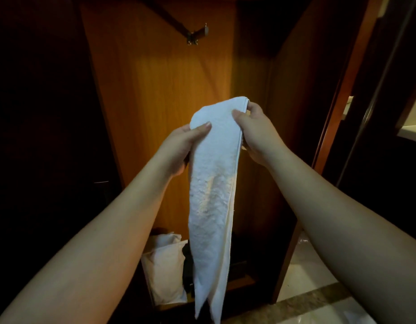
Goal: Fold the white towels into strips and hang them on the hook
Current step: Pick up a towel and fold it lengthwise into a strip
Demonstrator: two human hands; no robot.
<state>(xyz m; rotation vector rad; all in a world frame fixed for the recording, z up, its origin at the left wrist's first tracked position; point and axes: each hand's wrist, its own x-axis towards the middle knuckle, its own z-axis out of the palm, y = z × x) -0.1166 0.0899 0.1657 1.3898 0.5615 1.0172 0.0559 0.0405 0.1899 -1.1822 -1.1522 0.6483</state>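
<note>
1. White towel (211,183) already a narrow strip, hanging from both hands.
2. Left hand (181,146) and right hand (253,134) pinch its top fold, thumbs in front.
3. Next, likely: lift it onto the hook (194,38) above.

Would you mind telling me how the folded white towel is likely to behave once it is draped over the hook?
The white towel looks floppy: it hangs limp below both hands, left and right. It seems light, since finger pinches carry it. Its terry surface probably grips the hook, though uneven halves might slide.
</note>
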